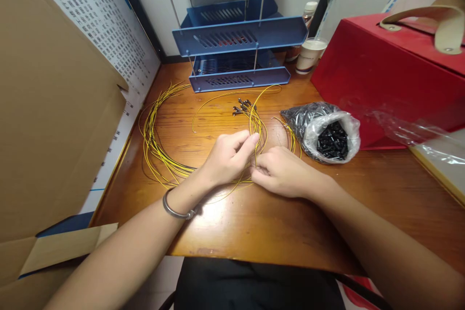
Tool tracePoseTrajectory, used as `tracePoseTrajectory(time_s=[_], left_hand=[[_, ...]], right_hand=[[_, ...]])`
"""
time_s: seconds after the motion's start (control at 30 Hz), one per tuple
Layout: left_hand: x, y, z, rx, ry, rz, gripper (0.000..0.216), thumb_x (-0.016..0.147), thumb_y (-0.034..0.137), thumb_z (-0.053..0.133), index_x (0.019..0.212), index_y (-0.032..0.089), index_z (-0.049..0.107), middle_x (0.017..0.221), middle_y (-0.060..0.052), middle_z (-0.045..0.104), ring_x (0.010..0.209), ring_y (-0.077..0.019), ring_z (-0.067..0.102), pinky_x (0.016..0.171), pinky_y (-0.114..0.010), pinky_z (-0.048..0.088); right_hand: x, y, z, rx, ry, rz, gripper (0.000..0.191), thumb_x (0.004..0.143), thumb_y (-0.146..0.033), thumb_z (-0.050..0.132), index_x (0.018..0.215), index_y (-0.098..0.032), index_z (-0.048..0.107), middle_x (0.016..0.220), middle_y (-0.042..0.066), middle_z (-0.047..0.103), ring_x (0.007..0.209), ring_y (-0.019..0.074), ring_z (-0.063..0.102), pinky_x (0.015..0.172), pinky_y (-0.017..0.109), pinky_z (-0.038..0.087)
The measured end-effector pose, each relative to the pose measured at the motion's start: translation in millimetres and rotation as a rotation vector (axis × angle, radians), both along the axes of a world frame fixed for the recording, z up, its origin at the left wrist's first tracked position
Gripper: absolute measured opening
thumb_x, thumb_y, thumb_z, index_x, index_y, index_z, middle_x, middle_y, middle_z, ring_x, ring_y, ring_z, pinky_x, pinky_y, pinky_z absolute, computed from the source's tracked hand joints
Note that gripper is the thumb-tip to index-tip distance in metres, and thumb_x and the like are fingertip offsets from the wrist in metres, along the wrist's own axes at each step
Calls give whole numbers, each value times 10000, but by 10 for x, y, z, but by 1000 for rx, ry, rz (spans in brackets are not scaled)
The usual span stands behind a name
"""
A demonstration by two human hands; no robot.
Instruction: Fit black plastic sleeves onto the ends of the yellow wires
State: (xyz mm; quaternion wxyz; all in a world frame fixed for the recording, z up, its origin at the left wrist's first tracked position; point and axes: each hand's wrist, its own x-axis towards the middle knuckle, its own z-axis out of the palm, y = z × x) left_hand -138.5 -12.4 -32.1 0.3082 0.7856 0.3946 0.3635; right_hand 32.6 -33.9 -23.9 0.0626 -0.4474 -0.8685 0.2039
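My left hand (pixel 228 157) and my right hand (pixel 281 172) meet at the middle of a wooden desk (pixel 254 223). Both pinch the end of a thin yellow wire (pixel 255 147) that rises between their fingertips. A bundle of yellow wires with black caps on their ends (pixel 250 111) lies just beyond my hands. A larger loose bundle of yellow wires (pixel 154 143) curves across the desk to the left. Right of my hands sits an open plastic bag of small black caps (pixel 331 140). A metal bangle (pixel 176 210) circles my left wrist.
A blue three-tier letter tray (pixel 240 34) stands at the back of the desk. A red box with a beige handle (pixel 392 63) fills the right side, a paper cup (pixel 308 55) beside it. Cardboard sheets (pixel 54 106) lean on the left. Clear plastic wrap (pixel 432 145) lies far right.
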Motion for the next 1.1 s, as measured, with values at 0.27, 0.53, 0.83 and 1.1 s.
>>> tracePoseTrajectory(time_s=[0.27, 0.53, 0.83, 1.1], left_hand=[[-27, -1, -8, 13, 191, -181, 450, 989, 402, 471, 610, 172, 392, 542, 53, 357, 520, -81, 323, 558, -260, 252], [7, 2, -37, 82, -16, 21, 440, 1015, 382, 426, 630, 189, 331, 564, 57, 313, 526, -81, 295, 547, -262, 251], [-41, -22, 13, -15, 149, -189, 461, 942, 470, 515, 607, 171, 412, 544, 54, 360, 520, -76, 325, 542, -251, 246], [-20, -17, 10, -36, 189, -167, 404, 953, 366, 467, 606, 173, 392, 542, 53, 342, 519, -79, 321, 553, -255, 234]], right_hand=[[1, 0, 7, -22, 72, 28, 251, 881, -236, 479, 733, -147, 661, 762, 69, 717, 606, 123, 496, 608, 291, 247], [-9, -11, 12, 6, -2, -10, 378, 875, -253, 480, 509, -158, 493, 512, 27, 564, 468, 85, 277, 555, 326, 164], [11, 11, -1, -54, 109, 23, 327, 932, -314, 461, 744, -154, 675, 744, 79, 717, 612, 133, 547, 609, 285, 268], [-3, 4, 12, -26, 95, 11, 301, 889, -266, 475, 621, -157, 558, 613, 47, 630, 522, 96, 398, 583, 305, 202]])
